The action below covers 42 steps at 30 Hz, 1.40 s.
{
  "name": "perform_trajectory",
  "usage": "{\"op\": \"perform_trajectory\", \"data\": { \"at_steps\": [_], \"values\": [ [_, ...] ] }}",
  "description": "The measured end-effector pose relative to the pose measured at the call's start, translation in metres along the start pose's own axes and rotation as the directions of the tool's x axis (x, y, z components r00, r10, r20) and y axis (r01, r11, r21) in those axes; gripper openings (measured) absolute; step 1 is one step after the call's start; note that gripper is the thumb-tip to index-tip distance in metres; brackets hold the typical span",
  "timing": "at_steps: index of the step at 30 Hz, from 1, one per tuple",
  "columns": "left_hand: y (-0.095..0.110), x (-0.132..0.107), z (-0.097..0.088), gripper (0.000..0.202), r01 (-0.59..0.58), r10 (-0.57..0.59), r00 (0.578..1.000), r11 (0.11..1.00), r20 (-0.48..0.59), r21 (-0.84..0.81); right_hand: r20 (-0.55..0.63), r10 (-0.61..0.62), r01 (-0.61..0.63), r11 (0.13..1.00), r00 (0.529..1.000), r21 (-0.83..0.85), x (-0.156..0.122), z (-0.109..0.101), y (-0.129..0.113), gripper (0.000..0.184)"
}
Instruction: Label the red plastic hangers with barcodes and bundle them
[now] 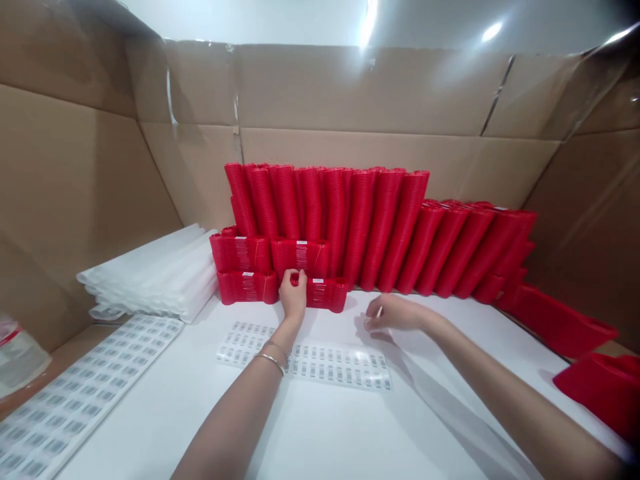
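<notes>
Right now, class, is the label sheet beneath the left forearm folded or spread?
Spread: the label sheet lies flat on the white table, printed rows showing.

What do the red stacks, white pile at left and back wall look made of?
Red stacks: probably plastic, satin sheen; soft highlights on ridged sides, though blur leaves it open.
White pile: likely plastic film, milky, translucent; folded edges.
Back wall: apparently cardboard, mostly matte brown; creases, taped seams.

left hand point(293, 293) touches a red bundle point(327, 295), perhaps gripping it; right hand point(399, 313) apart.
</notes>
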State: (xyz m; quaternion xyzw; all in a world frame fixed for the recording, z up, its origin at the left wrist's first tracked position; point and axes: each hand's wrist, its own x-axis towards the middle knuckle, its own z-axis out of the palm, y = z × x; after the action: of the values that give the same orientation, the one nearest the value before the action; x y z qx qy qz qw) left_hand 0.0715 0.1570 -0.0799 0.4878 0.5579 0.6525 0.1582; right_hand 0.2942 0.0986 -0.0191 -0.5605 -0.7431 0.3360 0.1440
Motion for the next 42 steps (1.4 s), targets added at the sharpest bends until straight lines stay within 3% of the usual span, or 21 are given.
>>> {"op": "perform_trajectory", "data": {
  "at_steps": [4,8,13,19,22,26,32,37,42],
  "values": [
    [0.0,-0.002,0.0,0.02,-0.027,0.027,1.0,1.0,0.007,-0.009,-0.226,-0.04,0.029,0.998,0.973,-0.05,-0.02,0.045,0.007,0.021],
    [0.0,-0.002,0.001,0.021,-0.04,0.041,0.999,0.999,0.015,-0.005,-0.354,-0.052,0.071,0.997,0.934,0.041,-0.021,0.057,0.01,0.017],
    [-0.003,-0.001,0.003,0.015,-0.042,0.043,0.999,0.999,0.033,-0.015,-0.441,-0.003,0.16,0.934,0.898,0.318,-0.006,0.051,0.012,0.004],
    [-0.004,-0.002,0.003,0.014,-0.045,0.046,0.998,0.998,0.035,-0.038,-0.535,-0.033,0.325,0.825,0.844,0.461,0.024,0.017,0.0,0.018],
    [-0.004,-0.002,0.003,0.014,-0.05,0.051,0.998,0.998,0.033,-0.046,-0.542,-0.083,0.368,0.817,0.836,0.443,0.036,0.008,-0.006,0.027],
    [-0.004,-0.003,0.003,0.014,-0.063,0.065,0.997,0.997,0.04,-0.054,-0.479,-0.193,0.391,0.848,0.857,0.357,0.046,0.012,-0.008,0.039],
    [-0.005,-0.004,0.004,0.013,-0.075,0.077,0.996,0.996,0.038,-0.051,-0.363,-0.303,0.409,0.873,0.881,0.266,0.059,0.018,-0.002,0.038],
    [-0.004,-0.004,0.004,0.014,-0.067,0.07,0.996,0.996,0.053,-0.061,-0.315,-0.316,0.4,0.882,0.895,0.25,0.068,0.02,0.003,0.044],
    [-0.003,-0.004,0.003,0.014,-0.052,0.056,0.997,0.996,0.052,-0.07,-0.296,-0.289,0.375,0.879,0.91,0.295,0.063,0.036,0.01,0.042]
  ]
}}
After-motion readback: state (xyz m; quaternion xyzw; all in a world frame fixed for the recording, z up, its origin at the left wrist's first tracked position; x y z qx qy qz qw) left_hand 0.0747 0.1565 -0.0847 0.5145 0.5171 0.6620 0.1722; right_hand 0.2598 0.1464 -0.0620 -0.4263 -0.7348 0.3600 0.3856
